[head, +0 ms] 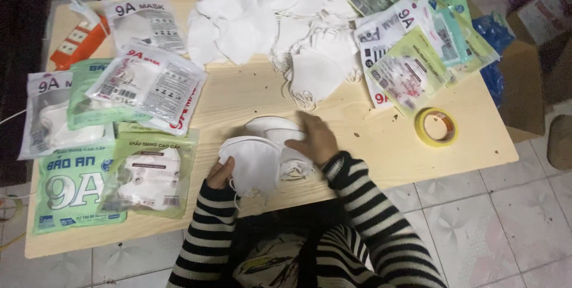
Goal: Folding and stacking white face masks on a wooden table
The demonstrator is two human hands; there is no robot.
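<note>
Masks: 2 white folded ones at the near-middle of a pale wooden table (369, 139), close to its front edge. Largest of all, that table, with tiled floor (506, 210) past its right and near edges. Open bare wood only in a band across the middle and to the right of the hands; everywhere else crowded. Next in size, a heap of loose white masks (268, 14) along the far edge, spilling toward the middle. Then flat printed pouches: a green and white stack (77, 186) at the near left with a mask visible inside each clear window, a clear-fronted pouch (149, 82) lying slanted above it, and a fan of pouches (411, 55) at the far right (contents hard to tell). Brown cardboard box (524, 85) off the right edge. Striped sleeves coming in from the bottom, both forearms angled inward. Left hand (219, 173) curled under the lower edge of the nearer mask (253, 160), thumb and fingers closed on it. Right hand (316, 139) flat, palm down, fingers spread narrowly, pressing on the second mask (275, 126) just behind and partly under the first. Smallest, a roll of yellow tape (437, 127) lying flat on bare wood, well apart to the right.
</note>
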